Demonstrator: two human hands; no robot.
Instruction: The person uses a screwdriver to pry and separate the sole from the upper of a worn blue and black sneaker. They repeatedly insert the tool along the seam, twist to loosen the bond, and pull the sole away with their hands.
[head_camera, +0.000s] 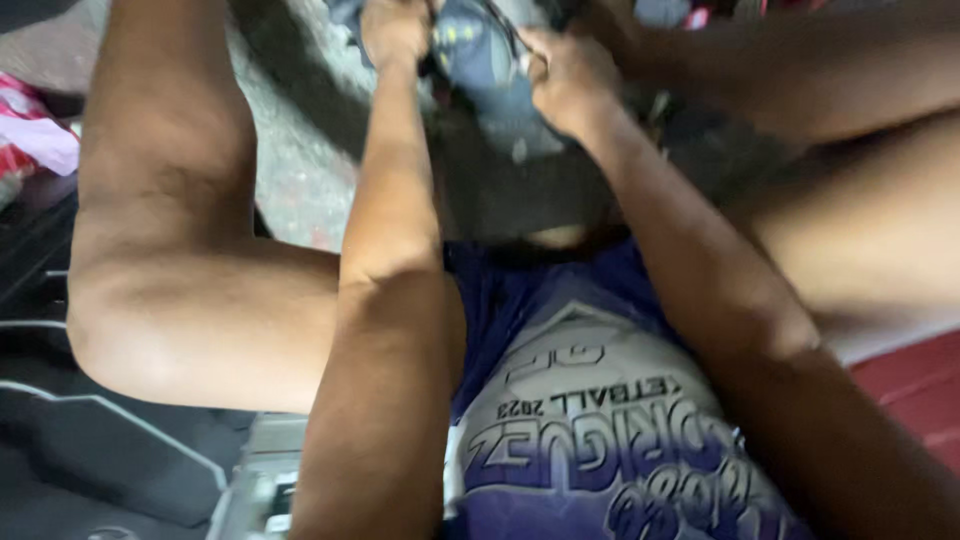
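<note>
I look down past my purple and white shirt, between my bent knees. My left hand (395, 30) and my right hand (568, 75) both grip a dark blue-grey piece of cloth (482, 60) at the top of the view. The cloth sits bunched between the two hands and hangs down toward the floor. The picture is blurred, so the fingers and the exact kind of cloth are hard to make out. Both forearms reach straight forward from my body.
My bent left leg (170, 200) fills the left side and my right leg (860, 170) the upper right. Grey concrete floor (290, 170) lies beneath. Pink and red cloth (30, 130) lies at the far left. A red surface (910, 385) is at the right edge.
</note>
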